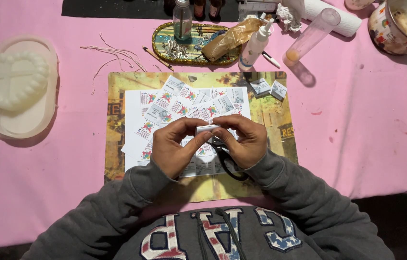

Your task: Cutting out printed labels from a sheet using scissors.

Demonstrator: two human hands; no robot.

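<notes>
- Both forearms come in from the near edge of the pink tabletop [44,192], elbows wide, wrists bent inward so the hands meet.
- The left hand [172,147] curls, its grip pinching the left end of a small white folded paper [207,128].
- The right hand [244,139] mirrors it, grip pressed on the paper's right end.
- The paper is held just above the printed cards [184,103] on the yellow mat [271,115], mid-tabletop.
- Black scissors [230,166] lie under the right hand.

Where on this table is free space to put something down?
Bare pink cloth lies right of the yellow mat, and between the mat and the white heart mould. The mat's middle is crowded: paper labels, scissors, both hands.
</notes>
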